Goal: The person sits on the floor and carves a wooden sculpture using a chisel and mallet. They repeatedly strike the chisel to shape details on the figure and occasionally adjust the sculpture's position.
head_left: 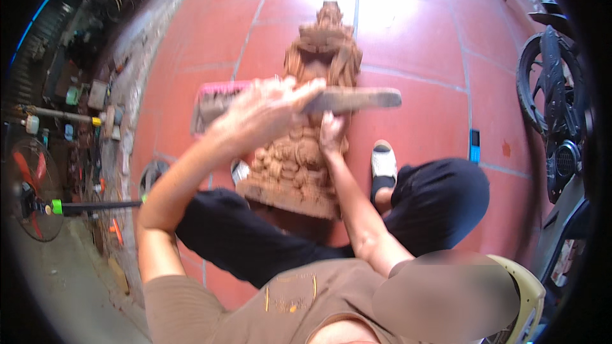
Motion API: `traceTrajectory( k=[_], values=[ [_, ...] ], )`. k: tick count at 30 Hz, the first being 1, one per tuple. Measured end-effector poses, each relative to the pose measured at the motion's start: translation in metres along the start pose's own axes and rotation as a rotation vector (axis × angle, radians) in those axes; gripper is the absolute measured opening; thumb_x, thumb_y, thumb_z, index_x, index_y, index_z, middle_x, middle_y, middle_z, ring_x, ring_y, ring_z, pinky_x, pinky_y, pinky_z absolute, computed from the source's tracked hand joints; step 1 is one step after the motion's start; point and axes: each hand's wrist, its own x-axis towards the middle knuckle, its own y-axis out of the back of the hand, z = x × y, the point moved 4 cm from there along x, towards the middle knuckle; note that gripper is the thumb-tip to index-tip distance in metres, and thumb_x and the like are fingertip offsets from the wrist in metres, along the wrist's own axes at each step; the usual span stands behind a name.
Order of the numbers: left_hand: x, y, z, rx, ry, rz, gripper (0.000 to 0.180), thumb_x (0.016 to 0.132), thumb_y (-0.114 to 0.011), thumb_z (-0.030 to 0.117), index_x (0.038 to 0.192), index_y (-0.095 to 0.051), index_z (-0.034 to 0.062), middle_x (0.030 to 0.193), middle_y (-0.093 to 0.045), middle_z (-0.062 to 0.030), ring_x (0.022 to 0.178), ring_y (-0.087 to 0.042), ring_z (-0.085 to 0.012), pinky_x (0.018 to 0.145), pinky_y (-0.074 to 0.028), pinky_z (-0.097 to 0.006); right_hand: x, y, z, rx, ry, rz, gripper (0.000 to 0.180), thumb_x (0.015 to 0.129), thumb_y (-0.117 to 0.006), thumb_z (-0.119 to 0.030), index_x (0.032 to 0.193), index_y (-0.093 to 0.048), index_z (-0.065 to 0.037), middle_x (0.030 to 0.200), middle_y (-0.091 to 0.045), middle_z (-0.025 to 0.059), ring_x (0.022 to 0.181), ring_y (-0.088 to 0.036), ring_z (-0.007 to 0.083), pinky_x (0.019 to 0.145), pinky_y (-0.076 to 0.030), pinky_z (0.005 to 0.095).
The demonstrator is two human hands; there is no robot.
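- At centre: carving (293,159), top toward 12 o'clock.
- Left hand (271,108): grasping bar (364,98), tip toward 3 o'clock.
- Right hand (332,132): clenched at carving; contents, can't tell.

White glare blazes off the far floor (421,70) — light flooding in from the top — while the upper left sinks into shadow. The left hand (271,107) shows soft blur, the lower right is smudged, and edges bow toward blackened corners.
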Motion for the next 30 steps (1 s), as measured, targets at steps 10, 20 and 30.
traceTrajectory(
  k=[10,20,30],
  values=[
    [-0.003,0.005,0.005,-0.081,0.045,-0.056,0.068,0.085,-0.07,0.025,0.145,-0.043,0.0094,0.098,-0.063,-0.0214,0.089,-0.066,-0.0386,0.077,-0.052,-0.048,0.0,-0.002,-0.043,0.141,-0.223,-0.089,0.035,0.087,-0.063,0.002,0.121,-0.058,-0.002,0.104,-0.071,0.0132,0.098,-0.068,0.0224,0.086,-0.053,0.0339],
    [-0.009,0.002,0.001,-0.026,0.132,-0.111,0.064,0.087,-0.069,0.033,0.142,-0.048,0.009,0.108,-0.065,-0.0239,0.096,-0.066,-0.0401,0.083,-0.052,-0.047,-0.001,-0.006,-0.038,0.184,-0.17,-0.078,0.039,0.086,-0.069,-0.001,0.123,-0.059,-0.006,0.103,-0.072,0.0155,0.095,-0.071,0.0241,0.082,-0.055,0.0355],
    [-0.007,0.002,-0.025,-0.131,0.149,-0.032,0.066,0.08,-0.077,0.027,0.137,-0.051,0.0063,0.106,-0.067,-0.0226,0.099,-0.066,-0.04,0.085,-0.052,-0.046,0.027,0.0,0.011,0.282,-0.206,-0.107,0.029,0.087,-0.074,-0.01,0.111,-0.061,0.0,0.097,-0.069,0.0071,0.087,-0.064,0.0157,0.08,-0.052,0.0319]
  ],
)
